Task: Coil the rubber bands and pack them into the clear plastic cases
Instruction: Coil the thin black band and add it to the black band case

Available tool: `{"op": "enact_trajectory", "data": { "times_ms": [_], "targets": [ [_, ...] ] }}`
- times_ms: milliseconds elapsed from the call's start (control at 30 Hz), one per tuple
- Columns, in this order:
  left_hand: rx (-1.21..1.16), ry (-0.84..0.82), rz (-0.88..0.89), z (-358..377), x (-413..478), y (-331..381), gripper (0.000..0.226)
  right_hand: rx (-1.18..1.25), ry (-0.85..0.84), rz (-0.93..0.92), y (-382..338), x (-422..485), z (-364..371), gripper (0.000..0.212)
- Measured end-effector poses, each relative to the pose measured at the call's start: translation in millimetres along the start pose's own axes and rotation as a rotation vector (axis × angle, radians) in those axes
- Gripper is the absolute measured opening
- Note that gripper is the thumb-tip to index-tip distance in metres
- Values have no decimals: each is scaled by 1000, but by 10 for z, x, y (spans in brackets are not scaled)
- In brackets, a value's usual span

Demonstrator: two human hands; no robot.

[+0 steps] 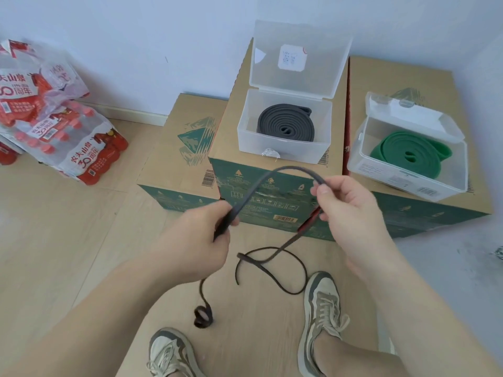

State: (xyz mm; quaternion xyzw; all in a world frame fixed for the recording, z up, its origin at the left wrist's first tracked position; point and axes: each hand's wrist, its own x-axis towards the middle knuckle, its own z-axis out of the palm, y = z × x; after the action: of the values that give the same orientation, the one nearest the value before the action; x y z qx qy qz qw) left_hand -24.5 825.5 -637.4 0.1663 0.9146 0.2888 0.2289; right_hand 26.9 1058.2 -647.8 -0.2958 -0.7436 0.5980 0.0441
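Observation:
A long dark grey rubber band [268, 176] arches between my hands. My left hand [196, 240] pinches it at the lower left and my right hand [351, 210] pinches it at the upper right. Its loose length trails down onto the floor in loops [280, 268], and one end curls near my left shoe [202, 317]. An open clear case [283, 151] on the middle carton holds a coiled dark grey band [285, 125]. A second open clear case [402, 175] on the right carton holds a coiled green band [408, 149].
Three cardboard cartons stand against the wall: a low one [177, 148], a taller middle one [266, 197] and a right one [424, 210]. Shrink-wrapped packs of red bottles [62, 118] are piled at the left. My two shoes [324, 317] stand on the wooden floor.

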Motion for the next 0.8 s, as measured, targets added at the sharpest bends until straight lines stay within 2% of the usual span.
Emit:
{"op": "enact_trajectory", "data": {
  "times_ms": [33, 133, 233, 300, 400, 500, 567, 667, 733, 800],
  "targets": [
    [-66, 65, 65, -8, 2, 16, 22, -67, -42, 19, 6, -16, -1, 19],
    [-130, 133, 268, 47, 2, 93, 36, -210, -265, -54, -16, -107, 50, 48],
    [-161, 165, 379, 139, -15, 166, 48, -43, -541, -182, -55, -191, 136, 56],
    [-217, 189, 407, 143, -20, 215, 51, 29, -583, -192, -59, -210, 171, 52],
    [-260, 216, 424, 132, -33, 234, 52, -5, -462, -231, -38, -176, 188, 33],
    [-57, 244, 392, 163, -13, 164, 63, -195, -372, -315, -6, -179, 191, 19],
    [82, 225, 277, 143, 23, 87, 57, -232, -273, -358, -41, -175, 161, 18],
    [247, 9, 13, 108, 45, -47, 27, -26, -64, -322, -122, -130, 81, 18],
    [323, -145, -118, 126, 25, -127, 24, 92, 107, -272, -118, -70, 31, 19],
    [333, -167, -173, 119, 25, -177, 22, 102, 220, -232, -75, -18, -7, 17]
  ]
}}
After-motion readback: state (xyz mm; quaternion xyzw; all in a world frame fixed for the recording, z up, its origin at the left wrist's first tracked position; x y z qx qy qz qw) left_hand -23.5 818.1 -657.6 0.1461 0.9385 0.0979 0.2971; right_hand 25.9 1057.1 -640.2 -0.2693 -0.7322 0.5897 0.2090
